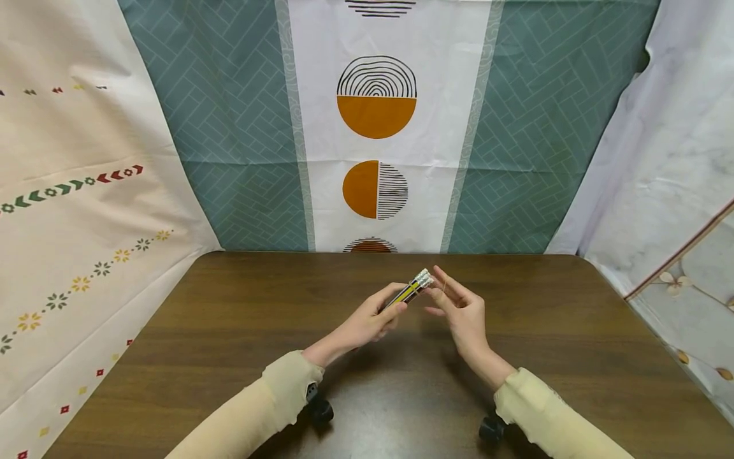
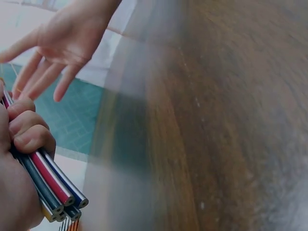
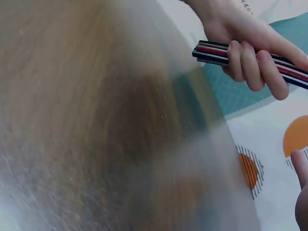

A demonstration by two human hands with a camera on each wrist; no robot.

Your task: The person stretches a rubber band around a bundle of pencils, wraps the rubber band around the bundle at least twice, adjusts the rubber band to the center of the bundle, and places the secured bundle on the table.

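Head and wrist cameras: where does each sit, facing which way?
Head: worn on the head, facing forward and down at left hand, right hand and pencil bundle; sleeves show.
Left wrist: worn there, facing across the wooden table; both hands show.
Right wrist: worn there, likewise; both hands, the right barely.
Both wrist views share the pencil bundle.

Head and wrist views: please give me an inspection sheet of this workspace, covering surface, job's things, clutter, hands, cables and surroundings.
Surface: brown wood-grain table, shiny toward the front.
Job's things: pencil bundle, held above the table; thin tan band, its full loop unclear.
Clutter: nothing seen.
Left hand: grips the pencil bundle.
Right hand: beside the bundle's pale ends, the band at its fingers.
Cables: nothing seen.
Surroundings: teal-and-white hanging fabric behind; patterned cream cloth left; pale floral cloth right.
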